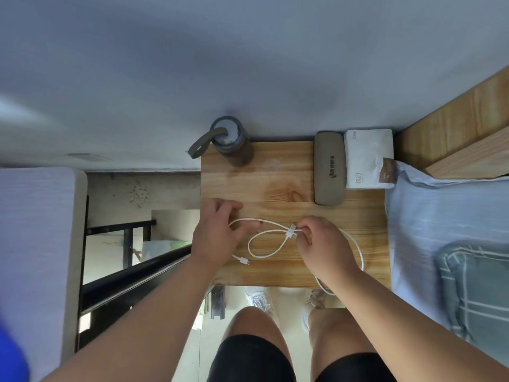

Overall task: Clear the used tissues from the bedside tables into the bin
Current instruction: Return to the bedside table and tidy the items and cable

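A white charging cable [268, 250] lies in loops on the wooden bedside table [278, 177]. My right hand [321, 244] pinches the cable where two strands cross at a small connector. My left hand [217, 232] has its fingers curled round the loop's left end. One plug end lies loose by my left wrist. A white pack of tissues [367, 158] sits at the table's back right corner. No loose used tissue and no bin shows in this view.
A grey bottle [230, 140] with a strap loop stands at the back left corner. A grey glasses case [330, 168] lies beside the tissue pack. A bed with blue bedding [429, 221] borders the right; a black metal rail [132, 277] and another mattress [35, 230] lie left.
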The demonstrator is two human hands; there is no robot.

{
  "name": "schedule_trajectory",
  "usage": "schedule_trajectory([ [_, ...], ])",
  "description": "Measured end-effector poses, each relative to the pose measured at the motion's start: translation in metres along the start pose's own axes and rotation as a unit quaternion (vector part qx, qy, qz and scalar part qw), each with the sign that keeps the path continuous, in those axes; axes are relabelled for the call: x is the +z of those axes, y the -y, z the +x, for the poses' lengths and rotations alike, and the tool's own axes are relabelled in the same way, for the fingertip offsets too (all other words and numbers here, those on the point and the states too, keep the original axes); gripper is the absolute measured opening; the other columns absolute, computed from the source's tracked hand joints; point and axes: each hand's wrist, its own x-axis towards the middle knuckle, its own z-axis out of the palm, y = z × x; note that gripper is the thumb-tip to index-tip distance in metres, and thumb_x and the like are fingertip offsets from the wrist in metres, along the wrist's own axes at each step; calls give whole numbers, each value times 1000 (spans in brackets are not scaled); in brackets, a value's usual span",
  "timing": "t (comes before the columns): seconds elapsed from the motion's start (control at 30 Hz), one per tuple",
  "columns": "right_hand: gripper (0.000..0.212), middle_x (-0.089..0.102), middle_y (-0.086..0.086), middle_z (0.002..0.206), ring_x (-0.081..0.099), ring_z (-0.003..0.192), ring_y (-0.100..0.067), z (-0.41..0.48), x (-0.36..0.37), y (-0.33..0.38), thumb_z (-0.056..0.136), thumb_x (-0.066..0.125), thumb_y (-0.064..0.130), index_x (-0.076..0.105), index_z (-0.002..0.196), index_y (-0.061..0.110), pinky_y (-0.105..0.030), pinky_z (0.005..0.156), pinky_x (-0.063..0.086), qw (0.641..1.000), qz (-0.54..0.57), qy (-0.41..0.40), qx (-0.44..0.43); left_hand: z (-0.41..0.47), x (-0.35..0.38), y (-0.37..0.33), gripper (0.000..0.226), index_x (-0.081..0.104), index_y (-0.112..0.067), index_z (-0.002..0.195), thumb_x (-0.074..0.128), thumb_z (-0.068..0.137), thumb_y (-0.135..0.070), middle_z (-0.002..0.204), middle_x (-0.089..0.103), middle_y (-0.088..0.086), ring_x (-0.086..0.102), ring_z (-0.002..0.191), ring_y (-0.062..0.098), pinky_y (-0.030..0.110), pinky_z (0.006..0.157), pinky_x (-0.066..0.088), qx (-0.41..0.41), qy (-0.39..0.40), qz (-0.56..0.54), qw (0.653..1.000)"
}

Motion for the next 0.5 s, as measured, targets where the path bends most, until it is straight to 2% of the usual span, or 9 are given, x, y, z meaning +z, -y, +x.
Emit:
schedule_trajectory([
  [0.07, 25, 69, -1, 110, 62, 104, -20, 2, 2, 0, 95, 63, 18, 70, 119, 16, -37, 85, 54, 1000, -9, 10, 0, -7, 1, 6, 46, 72, -33, 108, 84, 76, -64, 121, 54, -11, 53, 106, 8, 29, 80, 49, 48, 6, 28, 998],
  [0.13, 29, 67, -3, 115, 61, 110, -23, 2, 4, 0, 95, 65, 19, 69, 123, 16, -37, 89, 54, 1000, -24, 18, 0, -16, 3, 8, 26, 74, -26, 95, 84, 85, -47, 111, 59, -7, 59, 105, 19, 33, 79, 50, 64, -6, 49, 997],
  [0.23, 39, 61, -6, 128, 59, 119, -25, -2, 2, 2, 95, 68, 26, 67, 133, 18, -36, 95, 52, 999, -30, 27, -4, -28, 1, -4, 21, 67, -28, 87, 71, 96, -47, 89, 68, -11, 66, 90, 20, 32, 70, 46, -30, 22, -11, 999],
  [0.3, 47, 56, -8, 138, 53, 127, -27, -9, -6, 7, 95, 70, 32, 63, 140, 21, -38, 105, 47, 998, -39, 36, -27, -41, -5, -22, 25, 66, -27, 85, 68, 99, -48, 79, 72, -8, 68, 80, 17, 34, 74, 50, -81, 65, -105, 989],
  [0.37, 49, 52, -10, 148, 46, 136, -31, -20, -16, 14, 94, 70, 36, 62, 142, 26, -42, 112, 40, 995, -68, 46, -59, -57, -19, -45, 25, 69, -20, 88, 67, 102, -41, 64, 68, -8, 66, 65, 15, 37, 75, 55, -102, 105, -235, 961],
  [0.43, 44, 51, -9, 152, 44, 140, -31, -33, -31, 20, 96, 68, 38, 65, 139, 28, -44, 114, 37, 993, -68, 48, -85, -77, -36, -70, 28, 69, -10, 94, 65, 105, -35, 52, 52, -11, 54, 50, 12, 31, 62, 55, -126, 135, -350, 918],
  [0.5, 30, 60, -3, 145, 51, 134, -25, -48, -50, 28, 99, 61, 40, 72, 124, 26, -40, 107, 42, 992, -51, 36, -107, -99, -59, -97, 22, 70, -12, 97, 67, 102, -34, 54, 38, -10, 39, 45, 10, 28, 56, 55, -170, 187, -489, 835],
])
